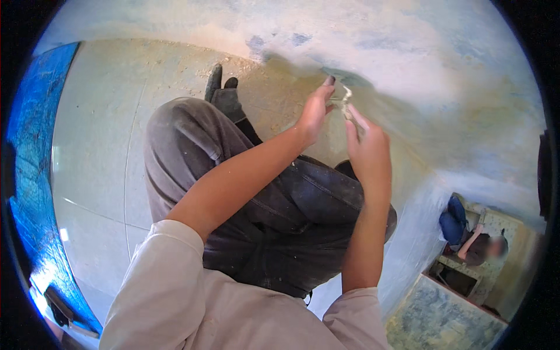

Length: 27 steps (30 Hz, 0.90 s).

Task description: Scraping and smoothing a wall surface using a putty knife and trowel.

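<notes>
In front of the wall, above my crossed legs, my left hand (315,115) is raised with its thumb apart from the fingers. A small dark grey piece (330,80) shows at its fingertips; its kind cannot be made out. Close to its right, my right hand (370,149) is closed with the index finger stretched forward. Between its fingertips and thumb is a thin, crooked, pale piece (347,95), coated like putty or plaster. A faint thin line runs between the two hands near the left thumb.
A patchy white and blue wall (408,41) rises ahead, with crumbs (233,61) along its foot. Pale tiles (99,146) cover the floor. Blue sheeting (41,134) lies at the left. Another person (478,248) sits at the lower right, by a patchy panel (443,318).
</notes>
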### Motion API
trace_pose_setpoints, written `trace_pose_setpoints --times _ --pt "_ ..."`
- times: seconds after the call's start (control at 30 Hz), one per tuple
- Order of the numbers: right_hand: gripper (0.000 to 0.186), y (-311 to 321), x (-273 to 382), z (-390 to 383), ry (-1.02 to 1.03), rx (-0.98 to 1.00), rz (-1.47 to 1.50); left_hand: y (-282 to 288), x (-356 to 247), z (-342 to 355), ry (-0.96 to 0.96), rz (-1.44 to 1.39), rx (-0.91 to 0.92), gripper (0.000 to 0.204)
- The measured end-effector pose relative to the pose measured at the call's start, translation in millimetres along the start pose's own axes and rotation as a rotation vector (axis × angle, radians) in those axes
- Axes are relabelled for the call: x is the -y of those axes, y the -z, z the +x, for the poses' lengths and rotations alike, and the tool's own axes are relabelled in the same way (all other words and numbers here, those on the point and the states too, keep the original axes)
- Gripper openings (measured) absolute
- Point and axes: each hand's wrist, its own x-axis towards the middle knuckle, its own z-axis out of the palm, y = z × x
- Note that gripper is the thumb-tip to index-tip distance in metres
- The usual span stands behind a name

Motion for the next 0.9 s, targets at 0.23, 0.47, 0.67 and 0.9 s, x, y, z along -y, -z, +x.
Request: trace_pose_setpoints --times 0.23,0.47,0.67,0.9 --pt "0.036 -24.4 -10.0 10.2 0.039 0.000 -0.056 0.8 -6.3 -7.5 0.043 -0.040 -0.043 0.069" --pt "0.036 -20.4 -20.4 14.1 0.010 -0.006 0.009 -1.2 -0.7 -1.6 0.110 -0.021 0.038 0.069" --pt "0.035 0.9 -4.8 2.9 -0.036 0.031 0.062 1.0 -4.5 -2.9 -0.002 0.045 0.003 0.067" --pt "0.035 -12.2 -9.9 -2.6 0.060 -0.043 -0.003 0.2 -5.9 -9.5 0.010 0.001 -0.026 0.068"
